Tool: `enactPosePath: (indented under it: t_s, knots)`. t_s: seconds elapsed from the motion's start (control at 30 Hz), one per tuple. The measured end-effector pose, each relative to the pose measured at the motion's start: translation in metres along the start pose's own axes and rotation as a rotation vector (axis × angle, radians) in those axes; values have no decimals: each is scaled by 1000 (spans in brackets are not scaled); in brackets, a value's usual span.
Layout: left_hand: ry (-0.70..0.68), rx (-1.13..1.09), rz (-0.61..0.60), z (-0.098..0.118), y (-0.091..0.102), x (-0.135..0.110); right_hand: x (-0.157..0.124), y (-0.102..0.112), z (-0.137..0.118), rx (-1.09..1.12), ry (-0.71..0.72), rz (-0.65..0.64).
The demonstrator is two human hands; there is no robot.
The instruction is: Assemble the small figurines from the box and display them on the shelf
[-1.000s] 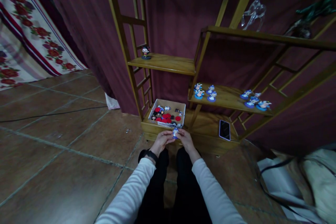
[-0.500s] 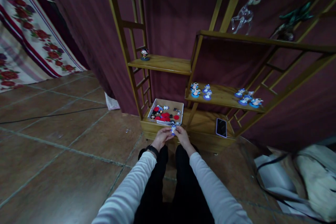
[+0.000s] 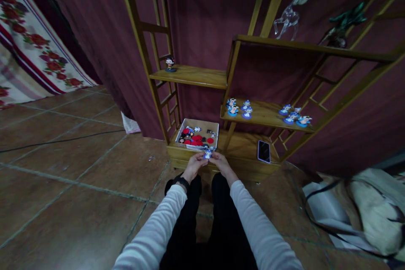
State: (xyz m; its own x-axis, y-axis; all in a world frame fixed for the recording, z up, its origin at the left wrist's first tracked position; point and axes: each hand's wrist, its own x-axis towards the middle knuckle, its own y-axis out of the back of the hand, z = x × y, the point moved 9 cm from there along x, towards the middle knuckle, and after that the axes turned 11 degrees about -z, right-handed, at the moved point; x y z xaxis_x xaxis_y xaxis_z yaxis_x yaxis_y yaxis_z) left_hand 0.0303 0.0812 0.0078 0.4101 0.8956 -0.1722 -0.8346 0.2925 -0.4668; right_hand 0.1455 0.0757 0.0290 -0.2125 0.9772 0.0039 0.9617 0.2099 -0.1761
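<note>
Between my two hands is a small purple-and-white figurine (image 3: pixel 207 154), held just in front of the box's near edge. My left hand (image 3: pixel 194 166) has its fingers closed on the figurine's left side. From the other side my right hand (image 3: pixel 222 164) pinches it as well. Right behind it stands an open cardboard box (image 3: pixel 216 131) with red round pieces (image 3: pixel 197 140), dark parts and a few small figures inside. On the middle shelf, similar purple figurines (image 3: pixel 247 112) stand beside blue-based ones (image 3: pixel 233 111), with another group (image 3: pixel 291 117) farther right.
A wooden display shelf (image 3: pixel 193 76) fills the middle, with one dark-haired figurine (image 3: pixel 170 64) at upper left. A phone (image 3: pixel 263 152) lies on the low board. A glass deer (image 3: pixel 287 19) and a green ornament (image 3: pixel 344 23) occupy the top shelf. Bags (image 3: pixel 373 211) rest on the floor at right.
The figurine has turned slightly in my fingers and sits a little higher in view. The whole scene has shifted a bit left as my head moved. Both hands still hold the figurine.
</note>
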Motion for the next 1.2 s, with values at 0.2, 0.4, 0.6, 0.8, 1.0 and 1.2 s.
enactPosePath:
  t_s: [0.2, 0.4, 0.6, 0.8, 1.0, 1.2]
  knots:
    - [-89, 74, 26, 5, 0, 1, 1, 4, 5, 14, -15, 36]
    - [-64, 81, -10, 6, -1, 0, 1, 7, 8, 63, -39, 66]
    - [-61, 14, -6, 3, 1, 0, -4, 4, 11, 150, -88, 39]
    - [-27, -28, -6, 0, 0, -1, -7, 3, 21, 223, -151, 17]
    - [17, -108, 19, -1, 2, -2, -9, -3, 13, 223, -123, -53]
    - [17, -186, -99, 0, 1, 1, -14, 1, 0, 246, 24, 33]
